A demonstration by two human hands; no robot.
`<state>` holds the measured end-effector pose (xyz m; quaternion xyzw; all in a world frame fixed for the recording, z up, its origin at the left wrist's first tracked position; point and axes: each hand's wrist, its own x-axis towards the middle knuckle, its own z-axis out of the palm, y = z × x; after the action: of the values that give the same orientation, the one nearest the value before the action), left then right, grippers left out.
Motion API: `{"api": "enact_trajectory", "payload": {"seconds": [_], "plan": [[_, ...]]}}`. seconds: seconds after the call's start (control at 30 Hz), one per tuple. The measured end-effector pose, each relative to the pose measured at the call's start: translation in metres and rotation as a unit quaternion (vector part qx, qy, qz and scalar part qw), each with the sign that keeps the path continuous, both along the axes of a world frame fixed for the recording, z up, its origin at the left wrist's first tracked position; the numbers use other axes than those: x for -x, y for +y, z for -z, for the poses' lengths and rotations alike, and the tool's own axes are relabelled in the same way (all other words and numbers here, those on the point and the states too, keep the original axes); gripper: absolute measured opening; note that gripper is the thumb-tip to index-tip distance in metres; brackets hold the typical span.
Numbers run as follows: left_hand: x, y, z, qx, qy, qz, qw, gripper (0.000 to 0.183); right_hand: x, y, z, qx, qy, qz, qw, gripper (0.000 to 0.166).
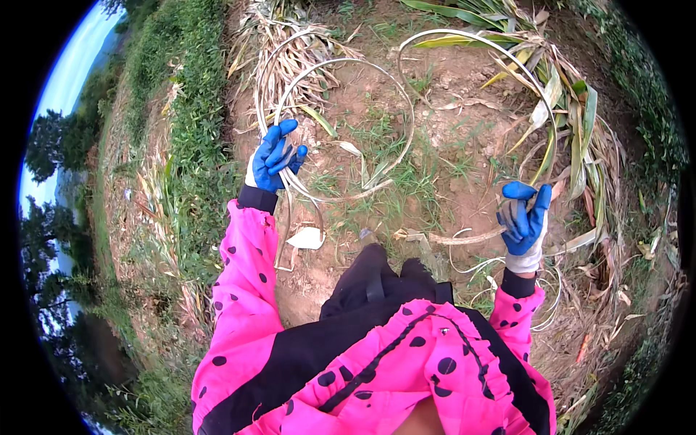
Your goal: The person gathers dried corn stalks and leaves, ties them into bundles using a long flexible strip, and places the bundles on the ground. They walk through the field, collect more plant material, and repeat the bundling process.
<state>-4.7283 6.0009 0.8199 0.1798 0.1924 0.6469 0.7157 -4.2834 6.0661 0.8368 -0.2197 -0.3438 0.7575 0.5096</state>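
My left hand (274,157), in a blue-coated work glove, is closed around gathered loops of a pale flexible cable or cane strip (411,117). One round loop stands out to the right of this hand, and thinner ends hang below it. From the coil a wide arc (484,39) swings over toward my right hand (523,220), gloved the same way. The right fingers are curled around a strand, and a thicker tan length (467,238) sticks out leftward from them. Whether this length and the arc are one piece I cannot tell.
Bare soil with grass tufts (380,130) lies before me. Dry corn stalks and leaves (293,65) lie at the top, with more stalks (592,141) at the right. Thin white loops (554,304) lie below my right hand. A white flat piece (305,238) is below my left.
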Motion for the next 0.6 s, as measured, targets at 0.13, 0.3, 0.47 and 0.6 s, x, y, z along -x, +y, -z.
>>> {"api": "enact_trajectory", "payload": {"seconds": [0.13,0.3,0.47,0.6], "plan": [[0.045,-0.045,-0.003,0.024,0.057,-0.065,0.996,0.034,0.077,0.010,0.004,0.069,0.001,-0.065,0.996,0.057],[0.077,-0.084,-0.009,0.128,0.277,-0.116,0.945,0.038,0.163,0.033,0.004,0.006,-0.151,-0.116,0.982,0.058],[0.099,-0.112,-0.010,0.134,0.304,-0.145,0.932,0.046,0.239,0.049,-0.003,-0.070,-0.313,-0.186,0.929,0.059],[0.098,-0.118,0.003,0.185,0.290,-0.189,0.920,0.043,0.284,0.055,0.002,-0.110,-0.317,-0.232,0.913,0.059]]}}
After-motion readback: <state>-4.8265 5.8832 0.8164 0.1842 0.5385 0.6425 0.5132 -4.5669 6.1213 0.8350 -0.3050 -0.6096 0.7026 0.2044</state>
